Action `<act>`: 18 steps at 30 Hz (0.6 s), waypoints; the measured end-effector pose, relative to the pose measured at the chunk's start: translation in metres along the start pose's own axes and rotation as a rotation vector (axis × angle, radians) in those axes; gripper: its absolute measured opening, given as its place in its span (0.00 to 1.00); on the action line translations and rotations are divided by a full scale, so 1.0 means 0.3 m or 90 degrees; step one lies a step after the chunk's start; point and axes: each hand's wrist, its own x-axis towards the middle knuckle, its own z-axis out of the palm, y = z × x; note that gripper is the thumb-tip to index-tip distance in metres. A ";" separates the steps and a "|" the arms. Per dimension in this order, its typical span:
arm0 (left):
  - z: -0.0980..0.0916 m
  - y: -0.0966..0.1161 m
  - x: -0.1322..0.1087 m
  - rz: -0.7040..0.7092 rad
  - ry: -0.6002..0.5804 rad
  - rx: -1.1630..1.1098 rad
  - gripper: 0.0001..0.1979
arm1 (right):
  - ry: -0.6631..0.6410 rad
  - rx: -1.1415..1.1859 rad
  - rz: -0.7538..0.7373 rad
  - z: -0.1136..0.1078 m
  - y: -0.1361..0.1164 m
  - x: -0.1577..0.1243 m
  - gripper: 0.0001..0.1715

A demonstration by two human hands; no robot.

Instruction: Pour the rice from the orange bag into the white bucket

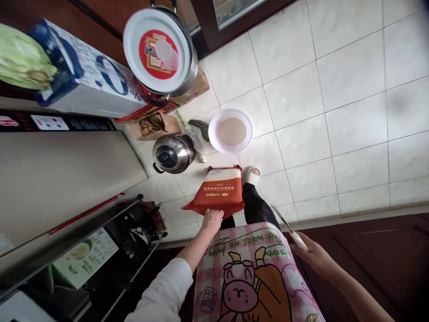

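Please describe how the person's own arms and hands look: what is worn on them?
The left hand is bare, its arm in a long white sleeve ending short of the wrist. The right hand is bare too, its forearm without a sleeve in view. No gloves, rings or watch that I can see.

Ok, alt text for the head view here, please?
A person's left hand holds the top of an orange-red bag over a tiled floor, while the right hand holds scissors. A white bowl and a lidded steel pot sit beyond it.
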 end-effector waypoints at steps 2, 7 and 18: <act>0.037 0.067 0.020 0.004 -0.008 -0.022 0.14 | -0.075 0.014 0.007 -0.009 0.009 0.028 0.31; 0.120 0.111 0.032 0.006 -0.041 -0.076 0.13 | -0.210 -0.062 0.017 -0.022 -0.007 0.156 0.25; -0.115 0.012 0.028 0.013 0.021 -0.104 0.11 | -0.167 -0.077 -0.059 0.038 -0.144 0.446 0.18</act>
